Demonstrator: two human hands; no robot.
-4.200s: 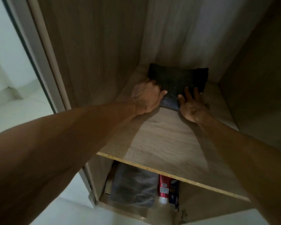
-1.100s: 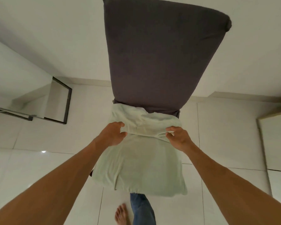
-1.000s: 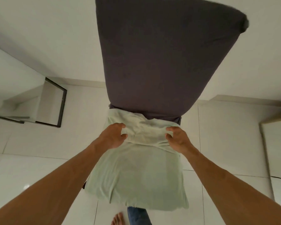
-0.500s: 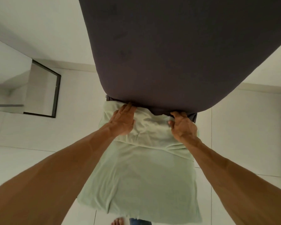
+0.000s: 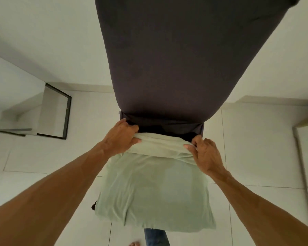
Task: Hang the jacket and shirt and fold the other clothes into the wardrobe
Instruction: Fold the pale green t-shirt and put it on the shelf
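A pale green garment [image 5: 153, 194] lies spread over the seat of a chair with a dark grey fabric back [image 5: 176, 55]. My left hand [image 5: 120, 139] grips the garment's far left edge and my right hand [image 5: 205, 155] grips its far right edge, both with fingers curled into the cloth. The far edge is bunched and lifted slightly off a dark garment [image 5: 164, 126] that lies beneath it against the chair back. The near part of the green garment hangs over the seat's front edge.
White floor tiles [image 5: 256, 148] surround the chair. A black-framed mirror [image 5: 60, 114] leans against the wall at the left. A light wooden furniture edge [image 5: 306, 121] stands at the right. My jeans leg and bare foot [image 5: 155, 238] show below the seat.
Earlier my hands pushed a dark folded garment on the wardrobe shelf. Since then I face the chair, and both hands have drawn the green garment's far edge slightly back from the chair back.
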